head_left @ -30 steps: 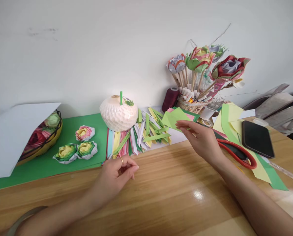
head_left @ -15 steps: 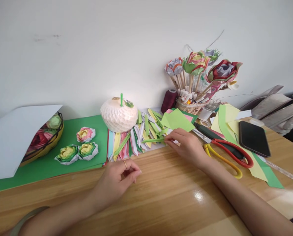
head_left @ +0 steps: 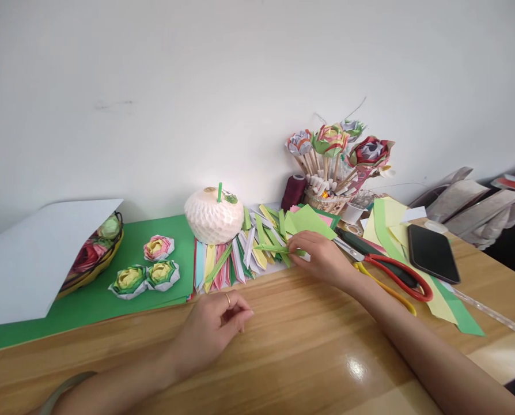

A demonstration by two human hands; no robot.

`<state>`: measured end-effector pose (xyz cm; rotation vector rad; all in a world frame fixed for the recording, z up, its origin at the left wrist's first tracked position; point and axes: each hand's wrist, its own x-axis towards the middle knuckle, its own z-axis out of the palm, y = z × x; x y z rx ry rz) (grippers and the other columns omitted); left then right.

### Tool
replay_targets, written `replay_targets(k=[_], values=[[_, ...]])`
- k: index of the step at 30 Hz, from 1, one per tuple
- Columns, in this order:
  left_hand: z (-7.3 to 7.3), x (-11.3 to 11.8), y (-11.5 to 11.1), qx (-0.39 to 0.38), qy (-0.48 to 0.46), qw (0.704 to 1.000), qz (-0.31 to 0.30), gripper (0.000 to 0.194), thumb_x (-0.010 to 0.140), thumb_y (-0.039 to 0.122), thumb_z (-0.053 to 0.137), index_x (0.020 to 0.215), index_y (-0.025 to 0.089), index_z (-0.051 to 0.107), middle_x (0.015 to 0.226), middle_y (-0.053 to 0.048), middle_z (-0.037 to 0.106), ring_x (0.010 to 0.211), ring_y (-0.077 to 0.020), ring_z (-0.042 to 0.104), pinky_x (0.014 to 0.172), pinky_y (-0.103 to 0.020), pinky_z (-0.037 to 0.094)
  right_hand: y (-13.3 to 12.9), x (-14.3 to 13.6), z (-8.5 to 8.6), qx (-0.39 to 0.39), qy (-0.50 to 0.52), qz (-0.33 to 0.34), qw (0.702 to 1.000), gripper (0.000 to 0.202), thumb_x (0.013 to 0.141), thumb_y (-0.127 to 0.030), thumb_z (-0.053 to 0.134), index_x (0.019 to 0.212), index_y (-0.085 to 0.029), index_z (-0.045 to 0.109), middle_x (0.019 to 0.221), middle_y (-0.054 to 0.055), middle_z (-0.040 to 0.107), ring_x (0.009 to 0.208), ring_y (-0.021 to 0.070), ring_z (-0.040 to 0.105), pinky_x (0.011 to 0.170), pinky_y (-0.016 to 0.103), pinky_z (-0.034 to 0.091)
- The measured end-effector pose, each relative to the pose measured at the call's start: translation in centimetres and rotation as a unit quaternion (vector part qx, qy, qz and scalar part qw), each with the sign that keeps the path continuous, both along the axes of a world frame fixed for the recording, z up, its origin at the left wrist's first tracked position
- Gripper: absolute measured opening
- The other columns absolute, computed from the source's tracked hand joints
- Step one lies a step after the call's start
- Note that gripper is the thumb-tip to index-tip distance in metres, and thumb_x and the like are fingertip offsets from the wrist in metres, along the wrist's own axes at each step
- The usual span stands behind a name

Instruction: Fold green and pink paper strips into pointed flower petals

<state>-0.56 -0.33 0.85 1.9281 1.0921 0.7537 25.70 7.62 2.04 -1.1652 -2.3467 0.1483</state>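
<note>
Evidently for fine control, we clamp the right hand's (head_left: 322, 259) grip on the slim folded green paper strip (head_left: 271, 248) near one end, at the multicoloured folded-paper pile (head_left: 238, 260) on the brown wood-grain worktop (head_left: 283, 346), the left hand (head_left: 212, 325) resting with fingertips together.

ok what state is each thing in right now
right hand, fingers pinching a folded green strip
left hand, loosely curled, nothing visible in it
scissors, lying down, unclear if fully shut
phone, flat, screen dark
spool, upright
coconut, green straw standing in it
basket, partly covered by white sheet
paper strips, folded, loosely heaped
loose paper flowers, petals open
</note>
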Motion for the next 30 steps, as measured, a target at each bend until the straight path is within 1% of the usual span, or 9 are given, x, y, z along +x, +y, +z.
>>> replay_targets(k=[3,6,9,12,14,17,21,25,30], values=[[-0.1,0.0,0.0,0.004,0.001,1.000,-0.003,0.021,0.087,0.028,0.049,0.072,0.018,0.060,0.061,0.001,0.061,0.057,-0.0111,0.055,0.054,-0.019,0.040,0.1,-0.3,0.7,-0.015,0.009,-0.072,0.997,0.009,0.081,-0.015,0.053,0.077,-0.020,0.060,0.080,0.003,0.068,0.072,0.0175,0.064,0.065,0.029,0.049],[-0.1,0.0,0.1,0.009,0.003,1.000,-0.007,0.021,0.087,0.029,0.049,0.073,0.018,0.061,0.062,0.001,0.061,0.057,-0.0113,0.055,0.055,-0.019,0.040,1.3,-0.9,1.5,-0.032,0.018,-0.151,0.988,0.011,0.087,-0.022,0.052,0.081,-0.018,0.060,0.075,0.003,0.068,0.067,0.0165,0.064,0.060,0.027,0.049],[-0.1,-0.1,0.1,0.011,0.008,1.000,-0.010,0.021,0.087,0.029,0.049,0.073,0.018,0.061,0.061,0.001,0.061,0.057,-0.0114,0.055,0.055,-0.019,0.040,3.3,-1.7,2.5,-0.060,0.006,-0.174,0.983,0.015,0.092,-0.028,0.050,0.096,-0.018,0.061,0.091,0.003,0.068,0.079,0.0148,0.065,0.068,0.025,0.052],[-0.1,-0.2,0.0,0.015,0.014,1.000,-0.012,0.021,0.087,0.029,0.049,0.073,0.018,0.061,0.061,0.001,0.061,0.057,-0.0118,0.055,0.055,-0.020,0.040,4.7,-1.7,3.5,-0.075,-0.033,-0.200,0.976,0.027,0.093,-0.033,0.053,0.115,-0.018,0.056,0.115,0.007,0.059,0.095,0.0187,0.061,0.081,0.038,0.052],[-0.1,-0.1,-0.1,0.017,0.017,1.000,-0.015,0.020,0.086,0.028,0.049,0.073,0.018,0.061,0.060,0.001,0.061,0.056,-0.0119,0.055,0.055,-0.020,0.039,5.0,-1.1,3.8,-0.077,-0.074,-0.231,0.967,0.030,0.093,-0.033,0.054,0.118,-0.018,0.055,0.120,0.008,0.057,0.099,0.0201,0.059,0.083,0.041,0.051],[0.0,-0.1,-0.1,0.019,0.021,0.999,-0.018,0.020,0.086,0.027,0.050,0.072,0.018,0.061,0.059,0.002,0.060,0.056,-0.0119,0.055,0.055,-0.020,0.039,4.5,0.2,3.5,-0.078,-0.147,-0.281,0.945,0.031,0.092,-0.033,0.055,0.119,-0.018,0.054,0.120,0.008,0.056,0.099,0.0204,0.059,0.083,0.041,0.051],[0.2,0.0,0.0,0.017,0.027,0.999,-0.025,0.020,0.086,0.028,0.050,0.072,0.018,0.061,0.059,0.002,0.061,0.056,-0.0119,0.055,0.056,-0.020,0.039,3.6,1.2,2.4,-0.064,-0.209,-0.333,0.917,0.033,0.092,-0.033,0.056,0.120,-0.017,0.054,0.120,0.008,0.056,0.100,0.0212,0.059,0.083,0.042,0.051],[0.1,-0.1,0.0,0.015,0.034,0.999,-0.028,0.021,0.087,0.027,0.049,0.072,0.018,0.060,0.059,0.002,0.061,0.056,-0.0119,0.055,0.056,-0.021,0.038,3.3,1.9,1.7,-0.082,-0.235,-0.356,0.901,0.033,0.092,-0.033,0.056,0.120,-0.016,0.054,0.119,0.008,0.056,0.100,0.0211,0.059,0.083,0.042,0.051],[-0.1,-0.1,0.0,0.011,0.037,0.999,-0.031,0.020,0.087,0.027,0.049,0.072,0.018,0.060,0.059,0.002,0.062,0.056,-0.0120,0.055,0.056,-0.021,0.038,2.9,3.2,2.1,-0.075,-0.250,-0.374,0.890,0.032,0.092,-0.033,0.055,0.119,-0.017,0.054,0.119,0.008,0.057,0.099,0.0208,0.059,0.083,0.041,0.051]])
